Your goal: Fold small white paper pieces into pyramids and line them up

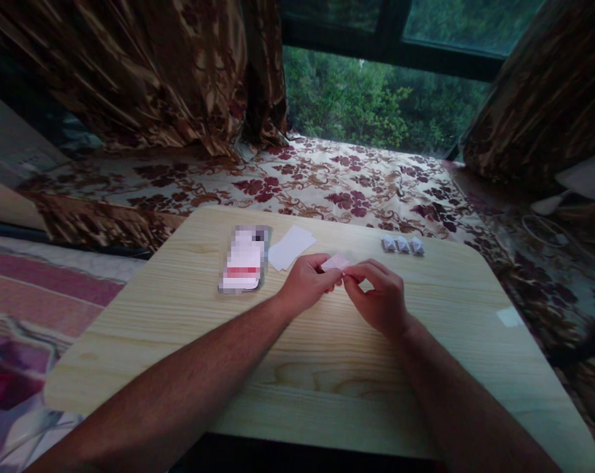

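Note:
Above the middle of the wooden table, my left hand [306,284] pinches a small folded piece of white paper [335,262] between thumb and fingers. My right hand [377,293] grips the lower right edge of the same paper with thumb and forefinger, so the two hands nearly touch. The paper shows creases; its underside is hidden by my fingers. Left of my hands lie a few loose white paper sheets [293,247], overlapping one another. To the right and farther back, three small folded white paper shapes [403,245] stand in a row.
A phone [242,259] with a blurred screen lies on the left part of the table [327,374]. Near the right edge is a small white patch [509,317]. Behind the table runs a ledge with flowered cloth [346,187], below a window and brown curtains [179,72].

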`<state>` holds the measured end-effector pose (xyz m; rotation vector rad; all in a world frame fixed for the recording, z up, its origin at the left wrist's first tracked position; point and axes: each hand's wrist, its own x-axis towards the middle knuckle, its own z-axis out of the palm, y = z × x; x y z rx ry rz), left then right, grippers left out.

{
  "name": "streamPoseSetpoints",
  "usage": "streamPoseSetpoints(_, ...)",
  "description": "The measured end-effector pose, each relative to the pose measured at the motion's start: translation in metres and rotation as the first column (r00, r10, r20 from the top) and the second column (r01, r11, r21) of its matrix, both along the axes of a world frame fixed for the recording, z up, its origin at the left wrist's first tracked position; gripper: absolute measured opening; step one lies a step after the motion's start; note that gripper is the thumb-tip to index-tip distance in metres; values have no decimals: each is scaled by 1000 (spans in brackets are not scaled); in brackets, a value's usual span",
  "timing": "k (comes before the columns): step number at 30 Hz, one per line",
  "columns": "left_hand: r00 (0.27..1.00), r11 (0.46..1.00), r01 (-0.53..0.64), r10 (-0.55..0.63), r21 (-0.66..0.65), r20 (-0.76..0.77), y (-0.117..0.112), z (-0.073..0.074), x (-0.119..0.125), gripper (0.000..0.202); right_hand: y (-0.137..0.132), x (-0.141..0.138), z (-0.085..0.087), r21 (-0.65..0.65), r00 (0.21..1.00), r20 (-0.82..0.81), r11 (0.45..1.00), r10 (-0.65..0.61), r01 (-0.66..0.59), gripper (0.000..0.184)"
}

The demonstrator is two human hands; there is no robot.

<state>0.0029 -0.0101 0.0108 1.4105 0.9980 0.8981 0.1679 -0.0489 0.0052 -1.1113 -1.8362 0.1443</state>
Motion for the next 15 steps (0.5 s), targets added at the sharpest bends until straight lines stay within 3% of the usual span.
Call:
streamPoseSetpoints(11, 999, 999, -17, 19, 32, -43, 0, -1, -1, 15, -1, -1, 0, -15, 1000, -13, 1000, -12, 12, 12)
streamPoseSetpoints(15, 1000, 1000, -21, 21, 22, 5, -1, -1, 0, 13, -1, -1, -1, 8, 1000, -15, 1000, -1, 2, 14)
